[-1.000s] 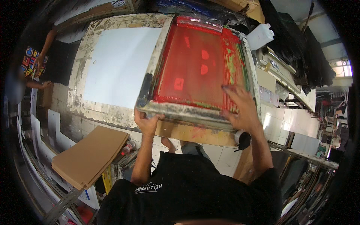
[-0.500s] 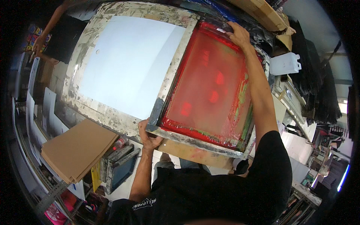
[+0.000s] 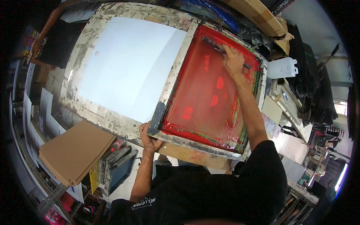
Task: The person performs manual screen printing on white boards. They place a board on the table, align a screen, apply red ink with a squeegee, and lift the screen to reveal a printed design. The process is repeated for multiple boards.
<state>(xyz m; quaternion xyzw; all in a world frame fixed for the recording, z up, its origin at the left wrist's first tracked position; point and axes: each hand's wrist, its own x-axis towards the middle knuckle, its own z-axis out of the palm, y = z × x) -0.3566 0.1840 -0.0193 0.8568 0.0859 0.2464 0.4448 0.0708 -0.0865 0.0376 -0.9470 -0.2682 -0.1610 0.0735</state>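
A screen-printing frame (image 3: 176,138) lies right of centre, its mesh (image 3: 198,86) tinted red with several brighter red shapes in it. Thick red ink coats the mesh border, with green smears on the right side. My right hand (image 3: 233,62) is closed on a dark squeegee (image 3: 213,44), which lies across the far end of the mesh. At the near left corner of the frame, wrapped in grey tape, my left hand (image 3: 150,139) grips the edge, fingers partly hidden below it. Left of the frame, a large white sheet (image 3: 127,67) lies flat on the paint-stained table (image 3: 75,75).
Brown cardboard sheets (image 3: 77,152) are stacked at the near left, beside several small dark frames (image 3: 120,168). A white plastic jug (image 3: 282,68) stands on the right. Cardboard (image 3: 258,17) lies beyond the screen. Another person's arm (image 3: 50,24) reaches in at the far left.
My right hand has come nearer from the screen's far edge, drawing the squeegee over the far part of the mesh. The red shapes there look sharper. My left hand stays at the corner.
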